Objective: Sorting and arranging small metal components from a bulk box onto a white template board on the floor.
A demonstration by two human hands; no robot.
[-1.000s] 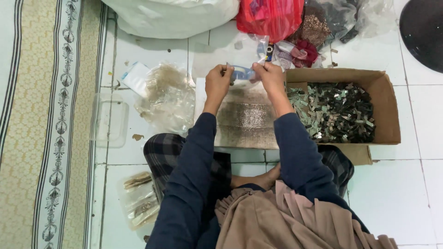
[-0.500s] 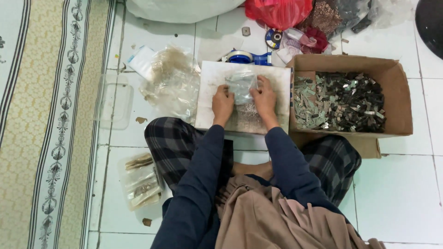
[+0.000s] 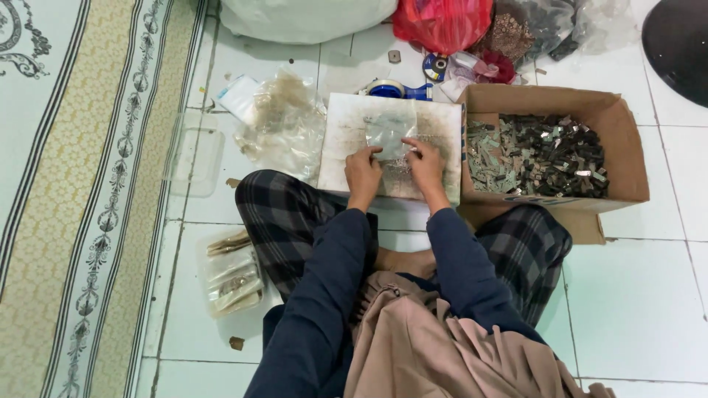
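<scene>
- Left hand (image 3: 363, 168): fingertips pinch the lower left edge of the clear plastic bag (image 3: 389, 134).
- Right hand (image 3: 426, 162): fingers curled, gripping the bag's lower right edge.
- Bag: small, transparent, crinkled, lying flat on the white board (image 3: 346, 118), upper centre of frame.
- Cardboard box (image 3: 623, 125) of small metallic pieces: just right of the board.

– What's the floor (image 3: 634, 295) like from my end?
– I see white tiles, a patterned rug (image 3: 81, 199) at left. On the tiles: a cardboard box (image 3: 627, 147) right, a white board (image 3: 354, 118) centre, clear bags (image 3: 284, 121) left of it, a tape dispenser (image 3: 394, 90) beyond
</scene>
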